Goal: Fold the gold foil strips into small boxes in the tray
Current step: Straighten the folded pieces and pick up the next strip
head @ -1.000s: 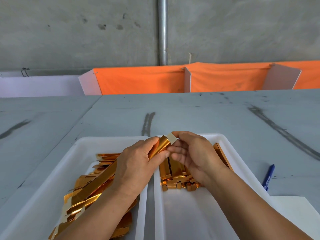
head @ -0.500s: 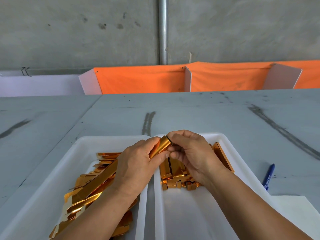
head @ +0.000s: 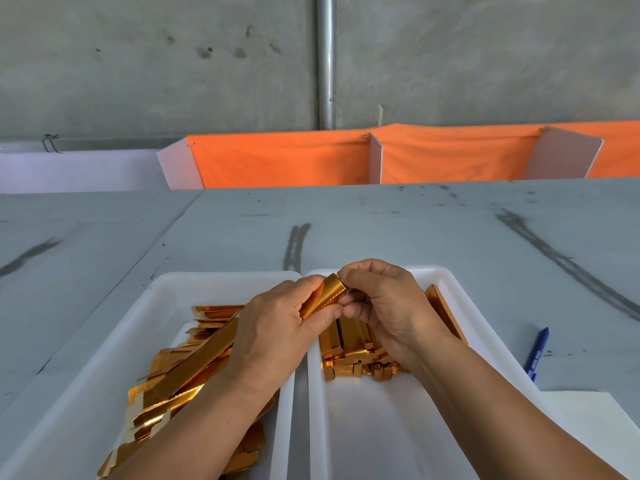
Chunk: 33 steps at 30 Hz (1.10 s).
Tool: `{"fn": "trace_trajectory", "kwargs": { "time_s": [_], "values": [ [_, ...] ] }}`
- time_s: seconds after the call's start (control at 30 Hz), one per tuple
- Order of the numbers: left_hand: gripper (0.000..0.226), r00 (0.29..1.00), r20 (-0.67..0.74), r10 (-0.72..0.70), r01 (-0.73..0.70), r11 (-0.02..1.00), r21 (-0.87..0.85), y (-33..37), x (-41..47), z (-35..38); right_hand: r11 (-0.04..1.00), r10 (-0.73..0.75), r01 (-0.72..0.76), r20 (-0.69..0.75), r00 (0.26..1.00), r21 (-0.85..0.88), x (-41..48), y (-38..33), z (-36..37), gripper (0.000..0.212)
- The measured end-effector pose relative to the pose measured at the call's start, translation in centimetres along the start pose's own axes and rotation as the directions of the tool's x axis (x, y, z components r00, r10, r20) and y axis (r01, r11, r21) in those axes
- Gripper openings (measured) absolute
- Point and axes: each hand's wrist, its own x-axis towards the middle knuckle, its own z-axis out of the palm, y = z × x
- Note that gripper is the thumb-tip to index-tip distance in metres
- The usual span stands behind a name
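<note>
Nearest us, low in the frame, two white plastic trays sit side by side on the grey counter point(head: 450, 237): the left tray point(head: 114, 341) holds a loose heap of flat gold foil strips point(head: 180, 372), the right tray point(head: 485, 327) a small cluster of finished gold boxes point(head: 349, 351). Above the gap between them we hold one half-formed gold foil box point(head: 323, 296). Its long axis slants from lower left to upper right in the frame. Our left hand point(head: 277, 327) wraps its lower end, fingers closed around it; our right hand point(head: 384, 299) pinches the upper end, fingertips pressed onto the end flap. We judge the coming tuck turns on that: the open end lies toward the right hand, which is nearer it. A blue pen point(head: 536, 355) lies at right; farther back hangs orange cloth point(head: 450, 154).
</note>
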Motion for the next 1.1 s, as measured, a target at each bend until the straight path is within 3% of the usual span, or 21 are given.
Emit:
{"fn": "trace_trajectory", "kwargs": {
  "time_s": [0.4,0.53,1.1],
  "values": [
    [0.051,1.000,-0.009,-0.017,0.017,1.000,0.010,-0.15,0.00,0.03,0.979,-0.106,0.104,-0.002,0.994,-0.177,-0.02,0.32,-0.16,0.013],
    [0.056,0.999,-0.020,-0.031,0.031,1.000,-0.004,-0.09,0.02,-0.06,0.980,-0.104,0.105,0.010,0.994,-0.168,-0.09,0.25,-0.19,0.019],
    [0.056,0.998,-0.050,-0.037,0.038,0.999,0.016,-0.12,-0.04,-0.12,0.984,-0.093,0.099,0.048,0.995,-0.148,-0.01,0.45,-0.37,0.010]
  ]
}}
